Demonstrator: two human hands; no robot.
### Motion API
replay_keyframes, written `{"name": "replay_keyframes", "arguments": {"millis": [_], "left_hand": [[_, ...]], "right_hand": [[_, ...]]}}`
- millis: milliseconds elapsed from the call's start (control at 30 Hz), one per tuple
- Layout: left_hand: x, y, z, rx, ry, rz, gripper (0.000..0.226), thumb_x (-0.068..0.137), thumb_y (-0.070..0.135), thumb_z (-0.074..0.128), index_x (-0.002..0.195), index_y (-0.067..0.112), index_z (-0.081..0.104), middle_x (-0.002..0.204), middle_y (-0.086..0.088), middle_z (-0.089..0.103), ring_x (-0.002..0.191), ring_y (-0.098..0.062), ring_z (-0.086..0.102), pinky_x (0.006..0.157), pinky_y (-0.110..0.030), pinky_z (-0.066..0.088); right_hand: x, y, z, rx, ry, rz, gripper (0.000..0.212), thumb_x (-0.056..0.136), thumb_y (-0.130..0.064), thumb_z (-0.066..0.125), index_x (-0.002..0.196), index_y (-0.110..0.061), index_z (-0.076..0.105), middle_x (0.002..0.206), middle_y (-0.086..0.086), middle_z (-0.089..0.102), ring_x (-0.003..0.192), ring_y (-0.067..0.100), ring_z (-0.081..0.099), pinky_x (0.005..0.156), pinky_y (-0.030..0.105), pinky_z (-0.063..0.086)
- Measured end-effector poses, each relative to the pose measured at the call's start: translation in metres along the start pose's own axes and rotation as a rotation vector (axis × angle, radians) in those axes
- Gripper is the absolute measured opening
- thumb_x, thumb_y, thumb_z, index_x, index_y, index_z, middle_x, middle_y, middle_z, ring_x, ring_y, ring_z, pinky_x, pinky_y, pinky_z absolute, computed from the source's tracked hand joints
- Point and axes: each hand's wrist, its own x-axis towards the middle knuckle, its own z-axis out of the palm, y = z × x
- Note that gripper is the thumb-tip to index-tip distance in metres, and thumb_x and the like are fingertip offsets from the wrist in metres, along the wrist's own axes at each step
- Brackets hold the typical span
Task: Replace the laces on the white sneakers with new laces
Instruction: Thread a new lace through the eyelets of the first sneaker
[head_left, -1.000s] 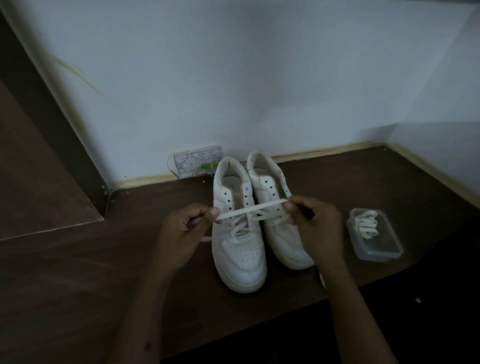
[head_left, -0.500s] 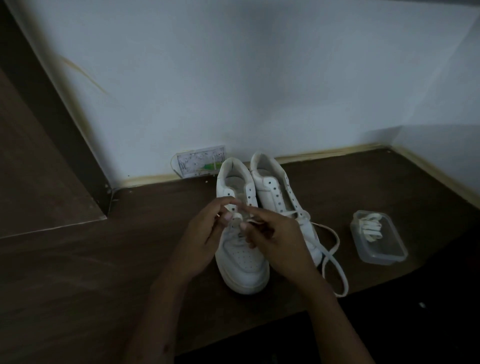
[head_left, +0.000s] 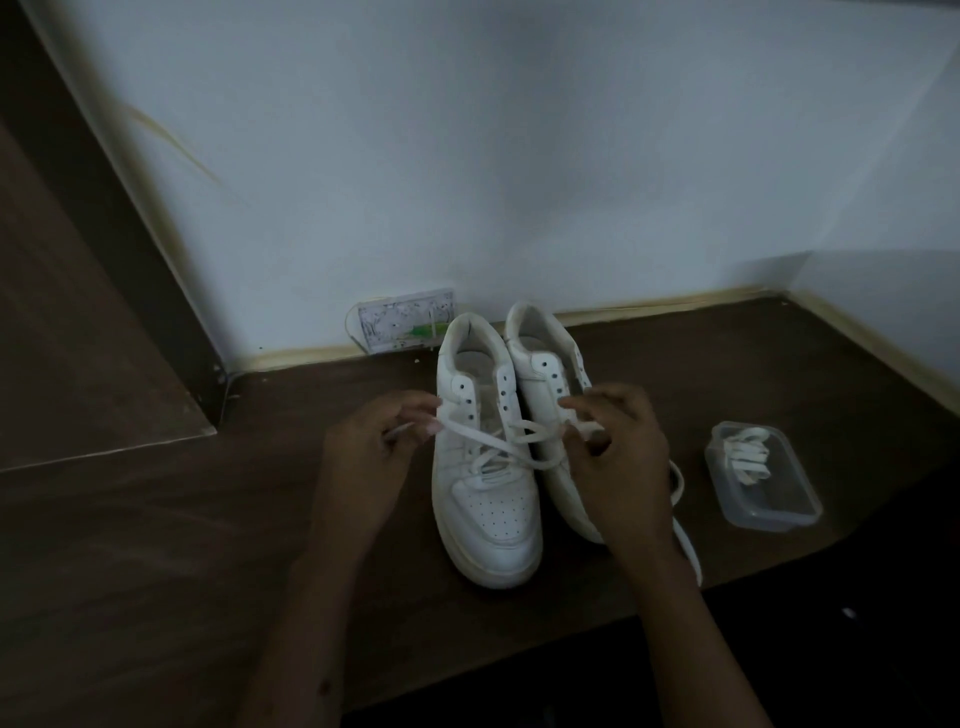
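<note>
1. White lace (head_left: 498, 441) crosses the lower eyelets of the left sneaker (head_left: 485, 483), between both hands, probably drawn outward to even its ends.
2. Left hand (head_left: 363, 447) pinches one end just left of the shoe.
3. Right hand (head_left: 618, 447) pinches the other end over the right sneaker (head_left: 540, 358).
4. Beyond it on the dark surface (head_left: 156, 571), a clear plastic container (head_left: 761, 483) holds more laces.

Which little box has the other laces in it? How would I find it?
Start at the two white sneakers by the wall. Look past the right hand to the clear plastic box on the dark floor. It is the only see-through thing there, with folded white laces inside.
</note>
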Motion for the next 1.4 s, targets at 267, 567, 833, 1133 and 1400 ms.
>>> {"name": "replay_keyframes", "arguments": {"millis": [267, 567, 833, 1133, 1400], "left_hand": [[-0.002, 0.009, 0.013, -0.067, -0.125, 0.261, 0.017, 0.077, 0.012, 0.075, 0.094, 0.017, 0.076, 0.092, 0.014, 0.071, 0.088, 0.001, 0.067, 0.079, -0.012, 0.05], [-0.001, 0.005, 0.016, -0.096, -0.199, 0.281, 0.035, 0.084, -0.011, 0.063, 0.106, 0.014, 0.073, 0.097, 0.006, 0.071, 0.092, -0.001, 0.067, 0.08, -0.012, 0.05], [-0.001, 0.014, 0.023, -0.138, -0.015, 0.188, 0.027, 0.079, 0.008, 0.077, 0.09, 0.032, 0.075, 0.092, 0.017, 0.073, 0.085, 0.001, 0.069, 0.077, -0.026, 0.057], [0.0, 0.003, 0.026, 0.297, -0.029, 0.488, 0.029, 0.09, 0.021, 0.052, 0.109, 0.024, 0.073, 0.11, 0.003, 0.071, 0.102, -0.008, 0.061, 0.089, -0.03, 0.047], [-0.004, -0.004, 0.029, 0.263, -0.264, 0.09, 0.058, 0.09, -0.007, 0.052, 0.131, 0.034, 0.053, 0.154, 0.005, 0.025, 0.112, -0.009, 0.057, 0.087, -0.038, 0.056]], "right_hand": [[-0.004, -0.022, 0.011, 0.421, -0.493, 0.054, 0.016, 0.091, -0.012, 0.062, 0.104, -0.014, 0.072, 0.075, 0.002, 0.071, 0.064, 0.009, 0.066, 0.063, 0.019, 0.052], [-0.002, -0.02, 0.004, 0.466, -0.443, 0.102, 0.026, 0.086, -0.02, 0.069, 0.112, -0.023, 0.067, 0.089, -0.007, 0.073, 0.071, 0.005, 0.068, 0.059, 0.017, 0.051], [-0.001, -0.018, 0.007, 0.358, -0.268, 0.032, 0.019, 0.091, -0.017, 0.064, 0.108, -0.018, 0.071, 0.092, -0.013, 0.07, 0.081, 0.0, 0.066, 0.069, 0.011, 0.049], [0.0, -0.013, 0.007, 0.307, -0.343, 0.1, 0.017, 0.091, -0.008, 0.061, 0.094, -0.021, 0.071, 0.087, -0.018, 0.065, 0.088, -0.009, 0.061, 0.074, 0.006, 0.045], [-0.003, -0.011, 0.009, 0.209, -0.278, 0.146, 0.008, 0.092, -0.015, 0.062, 0.088, -0.021, 0.064, 0.083, -0.014, 0.065, 0.083, -0.009, 0.059, 0.069, 0.003, 0.042]]}}
